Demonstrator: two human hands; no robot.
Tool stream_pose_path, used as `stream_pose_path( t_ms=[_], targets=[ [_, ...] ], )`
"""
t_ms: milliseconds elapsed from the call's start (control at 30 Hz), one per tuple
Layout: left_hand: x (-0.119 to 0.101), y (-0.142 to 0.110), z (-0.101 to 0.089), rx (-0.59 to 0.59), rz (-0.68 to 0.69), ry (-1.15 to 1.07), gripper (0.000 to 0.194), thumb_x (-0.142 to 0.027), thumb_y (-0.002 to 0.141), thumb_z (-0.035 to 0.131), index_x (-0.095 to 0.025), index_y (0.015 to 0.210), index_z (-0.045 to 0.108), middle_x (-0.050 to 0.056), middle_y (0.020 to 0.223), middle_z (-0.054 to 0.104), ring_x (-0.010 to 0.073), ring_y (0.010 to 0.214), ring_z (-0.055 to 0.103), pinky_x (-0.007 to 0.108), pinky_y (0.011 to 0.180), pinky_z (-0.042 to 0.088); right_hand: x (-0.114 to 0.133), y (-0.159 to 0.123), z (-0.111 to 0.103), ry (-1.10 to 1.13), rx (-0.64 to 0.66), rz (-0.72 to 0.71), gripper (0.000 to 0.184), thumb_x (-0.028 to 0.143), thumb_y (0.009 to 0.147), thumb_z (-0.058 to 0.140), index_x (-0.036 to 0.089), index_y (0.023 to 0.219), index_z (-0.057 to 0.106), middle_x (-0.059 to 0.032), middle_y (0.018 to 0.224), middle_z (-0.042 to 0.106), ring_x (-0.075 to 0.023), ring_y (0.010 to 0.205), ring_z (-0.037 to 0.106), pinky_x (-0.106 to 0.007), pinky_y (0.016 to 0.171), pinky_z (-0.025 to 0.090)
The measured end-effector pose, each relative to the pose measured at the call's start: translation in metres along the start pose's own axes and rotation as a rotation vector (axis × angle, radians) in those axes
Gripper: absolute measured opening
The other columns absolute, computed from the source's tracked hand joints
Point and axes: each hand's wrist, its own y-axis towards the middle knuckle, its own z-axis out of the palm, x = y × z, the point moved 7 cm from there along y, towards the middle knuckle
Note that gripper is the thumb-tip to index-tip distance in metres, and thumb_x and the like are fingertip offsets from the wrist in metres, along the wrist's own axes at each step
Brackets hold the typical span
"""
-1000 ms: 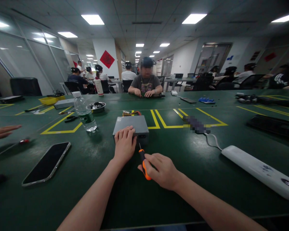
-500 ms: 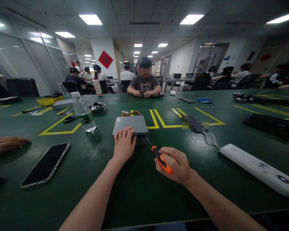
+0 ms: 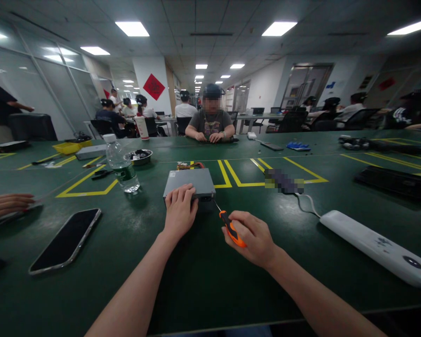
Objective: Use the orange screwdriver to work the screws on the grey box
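Observation:
A grey metal computer power supply unit (image 3: 199, 179) lies flat on the green table, with a bundle of coloured wires (image 3: 192, 165) at its far side. My left hand (image 3: 180, 206) grips its near left part, fingers over the top and thumb by the front edge. In my right hand (image 3: 250, 236) is an orange and black screwdriver (image 3: 231, 228), its fingers wrapped round the handle. The screwdriver's thin shaft points up and left to the unit's near right corner. Whether the tip sits in a screw is too small to tell.
Left of the unit stand a water bottle (image 3: 124, 168) and a metal bowl (image 3: 141, 157) of small parts. A phone (image 3: 66, 241) lies nearer me, beside another person's hand (image 3: 9, 206). To the right are a white power bank (image 3: 375, 245) with a cable and a black object (image 3: 395, 182).
My right hand and the screwdriver have shifted slightly left and up. My left hand and the unit stay put. At the far left a person has come into view, and the neighbour's hand has moved slightly.

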Motion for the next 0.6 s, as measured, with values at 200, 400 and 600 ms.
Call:
stream_pose_path(
  t_ms=[200, 400, 600],
  targets=[
    [0.001, 0.0, 0.001, 0.012, 0.016, -0.002, 0.024, -0.026, 0.086, 0.046, -0.023, 0.109, 0.049, 0.006, 0.126, 0.053, 0.0233, 0.116, 0.044, 0.043, 0.099, 0.027, 0.012, 0.001, 0.007, 0.065, 0.14, -0.029, 0.016, 0.03, 0.09, 0.049, 0.016, 0.099, 0.051, -0.0118, 0.099, 0.057, -0.0178, 0.085, 0.061, -0.026, 0.068, 0.053],
    [0.006, 0.0, 0.002, 0.028, 0.021, -0.012, 0.023, -0.027, 0.086, 0.046, -0.024, 0.109, 0.05, 0.005, 0.126, 0.054, 0.0235, 0.117, 0.044, 0.043, 0.098, 0.027, 0.017, 0.0, 0.012, 0.135, 0.297, -0.054, 0.034, 0.034, 0.093, 0.037, 0.011, 0.117, 0.045, -0.0205, 0.111, 0.052, -0.0253, 0.098, 0.057, -0.033, 0.07, 0.053],
    [0.008, 0.001, 0.001, 0.037, 0.027, -0.01, 0.022, -0.028, 0.086, 0.047, -0.025, 0.107, 0.051, 0.005, 0.125, 0.054, 0.0236, 0.115, 0.045, 0.042, 0.094, 0.029, 0.022, 0.006, 0.009, 0.072, 0.141, -0.168, 0.015, 0.03, 0.089, 0.049, 0.015, 0.09, 0.048, -0.0164, 0.094, 0.061, -0.0166, 0.065, 0.062, -0.026, 0.053, 0.049]
  ],
)
